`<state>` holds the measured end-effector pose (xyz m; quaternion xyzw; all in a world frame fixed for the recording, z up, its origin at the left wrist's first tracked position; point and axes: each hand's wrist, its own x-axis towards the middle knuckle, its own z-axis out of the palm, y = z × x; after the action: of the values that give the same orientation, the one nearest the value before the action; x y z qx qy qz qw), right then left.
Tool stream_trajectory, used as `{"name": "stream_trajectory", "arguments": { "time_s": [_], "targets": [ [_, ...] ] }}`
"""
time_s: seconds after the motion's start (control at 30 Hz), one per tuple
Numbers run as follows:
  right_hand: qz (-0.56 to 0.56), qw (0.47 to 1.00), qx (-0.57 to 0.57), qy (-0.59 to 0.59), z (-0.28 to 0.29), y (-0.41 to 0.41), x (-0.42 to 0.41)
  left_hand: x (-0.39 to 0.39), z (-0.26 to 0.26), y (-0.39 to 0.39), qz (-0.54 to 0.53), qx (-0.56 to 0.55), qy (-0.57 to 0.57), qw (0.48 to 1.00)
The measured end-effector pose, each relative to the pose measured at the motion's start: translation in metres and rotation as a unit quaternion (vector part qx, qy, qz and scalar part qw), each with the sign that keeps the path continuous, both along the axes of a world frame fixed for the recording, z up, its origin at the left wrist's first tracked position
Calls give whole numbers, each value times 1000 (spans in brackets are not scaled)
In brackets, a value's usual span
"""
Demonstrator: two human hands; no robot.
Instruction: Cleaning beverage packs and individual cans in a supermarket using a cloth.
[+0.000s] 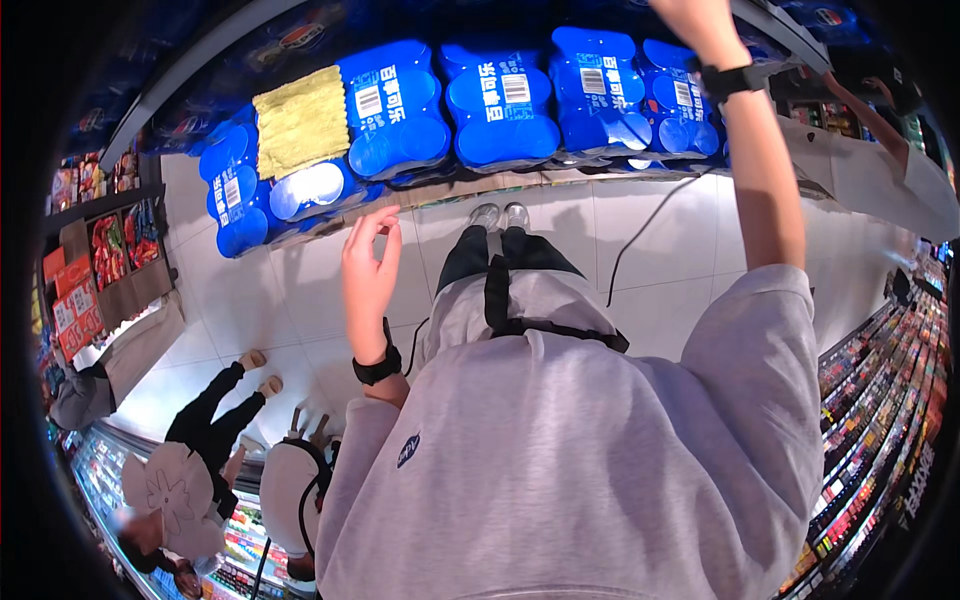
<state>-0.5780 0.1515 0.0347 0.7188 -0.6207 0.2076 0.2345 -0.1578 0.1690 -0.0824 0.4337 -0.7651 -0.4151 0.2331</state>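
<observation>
Shrink-wrapped blue multipacks of Pepsi cans (506, 97) stand side by side along the display in front of me. A folded yellow cloth (301, 120) lies on top of the packs at the left, with a scalloped edge. My left hand (373, 251) hangs over the floor just on my side of the packs, its fingers loosely bent and apart, holding nothing. My right hand (694, 22) reaches up over the far right packs to the picture's top edge. Its fingers are cut off there, so what they touch is hidden. Both wrists wear black bands.
A pale metal rail (180, 67) curves above the packs. Snack shelves and red boxes (75, 300) stand at the left. People (176, 480) are behind me at the lower left, and another person (877, 161) is at the right. A thin black cable (637, 232) hangs beside me. Stocked shelves (877, 435) line the lower right.
</observation>
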Motion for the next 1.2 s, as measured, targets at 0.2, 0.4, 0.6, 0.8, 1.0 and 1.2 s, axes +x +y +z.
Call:
{"name": "stream_trajectory", "arguments": {
  "time_s": [0.2,0.4,0.6,0.8,1.0,1.2],
  "targets": [
    [56,981,29,-185,38,17,42,-22,6,-3,-76,5,61,995],
    [-91,893,376,-231,-63,115,76,-74,11,9,-213,70,111,968],
    [-217,818,299,-442,-134,226,144,-117,1,14,-350,96,102,926],
    [-363,722,84,-583,-123,358,190,-147,-15,7,-342,114,102,927],
    [-552,563,-316,-528,-69,505,228,-189,-27,29,-332,23,130,934],
    [-633,401,-488,-448,-82,615,328,-226,-49,217,-511,79,110,849]
  ]
}}
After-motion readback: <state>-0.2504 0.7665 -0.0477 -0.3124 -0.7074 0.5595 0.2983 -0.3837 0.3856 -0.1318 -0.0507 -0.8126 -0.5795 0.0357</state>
